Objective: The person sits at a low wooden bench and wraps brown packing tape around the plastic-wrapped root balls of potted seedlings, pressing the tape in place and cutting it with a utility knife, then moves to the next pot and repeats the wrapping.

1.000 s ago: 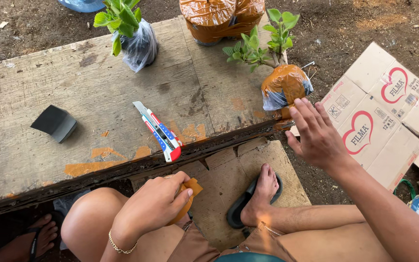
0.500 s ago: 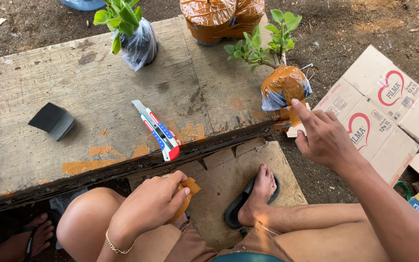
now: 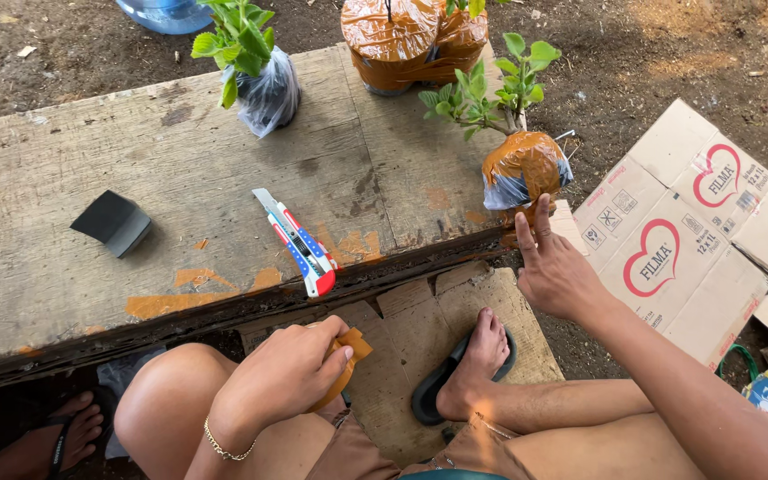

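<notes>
My left hand (image 3: 284,378) rests by my knee, closed around a roll of brown tape (image 3: 348,348). My right hand (image 3: 555,269) is open with fingers spread, just below a small leafy plant whose root ball is wrapped in brown tape and plastic (image 3: 523,167); whether the fingertips touch it is unclear. That plant stands at the right front corner of a worn wooden board (image 3: 180,169). A striped utility knife (image 3: 299,244) lies on the board near its front edge.
A dark flat block (image 3: 114,222) lies on the board at left. A plant in a clear bag (image 3: 260,80) and a large tape-wrapped bundle (image 3: 406,36) stand at the back. Flattened cardboard (image 3: 695,231) lies on the dirt at right. My sandalled foot (image 3: 473,364) rests on cardboard below.
My right hand has moved left and forward, closing in on the wrapped plant at the board's corner. My left hand has stayed by the knee with the tape.
</notes>
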A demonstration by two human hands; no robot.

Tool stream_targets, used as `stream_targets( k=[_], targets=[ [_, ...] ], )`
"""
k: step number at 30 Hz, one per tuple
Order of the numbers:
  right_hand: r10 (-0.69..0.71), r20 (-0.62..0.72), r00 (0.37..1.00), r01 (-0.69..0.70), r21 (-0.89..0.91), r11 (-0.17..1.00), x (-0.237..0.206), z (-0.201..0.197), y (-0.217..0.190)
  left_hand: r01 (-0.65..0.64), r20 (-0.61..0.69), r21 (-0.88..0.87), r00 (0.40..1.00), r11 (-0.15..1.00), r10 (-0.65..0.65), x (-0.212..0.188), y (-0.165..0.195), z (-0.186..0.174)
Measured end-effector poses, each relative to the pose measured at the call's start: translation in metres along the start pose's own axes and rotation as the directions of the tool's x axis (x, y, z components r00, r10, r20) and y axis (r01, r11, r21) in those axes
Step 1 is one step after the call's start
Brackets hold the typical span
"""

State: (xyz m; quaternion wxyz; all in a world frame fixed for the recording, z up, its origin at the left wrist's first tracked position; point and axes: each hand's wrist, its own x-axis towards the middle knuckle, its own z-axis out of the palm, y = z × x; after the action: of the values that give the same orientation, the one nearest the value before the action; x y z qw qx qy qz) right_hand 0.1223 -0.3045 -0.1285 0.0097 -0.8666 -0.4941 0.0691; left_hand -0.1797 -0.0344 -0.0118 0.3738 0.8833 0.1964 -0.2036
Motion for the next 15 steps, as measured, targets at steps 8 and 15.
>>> stream_targets(
  k=[8, 15],
  targets=[
    [-0.223, -0.324, 0.919, 0.248, 0.036, 0.968, -0.002, 0.006, -0.01, -0.006, -0.057, 0.004, 0.998, 1.0, 0.006, -0.006, -0.009, 0.003],
    [-0.171, -0.39, 0.905, 0.183, -0.008, 0.983, -0.004, 0.001, -0.011, -0.003, -0.053, 0.003, 0.999, 1.0, 0.003, -0.007, -0.013, 0.005]
  ],
)
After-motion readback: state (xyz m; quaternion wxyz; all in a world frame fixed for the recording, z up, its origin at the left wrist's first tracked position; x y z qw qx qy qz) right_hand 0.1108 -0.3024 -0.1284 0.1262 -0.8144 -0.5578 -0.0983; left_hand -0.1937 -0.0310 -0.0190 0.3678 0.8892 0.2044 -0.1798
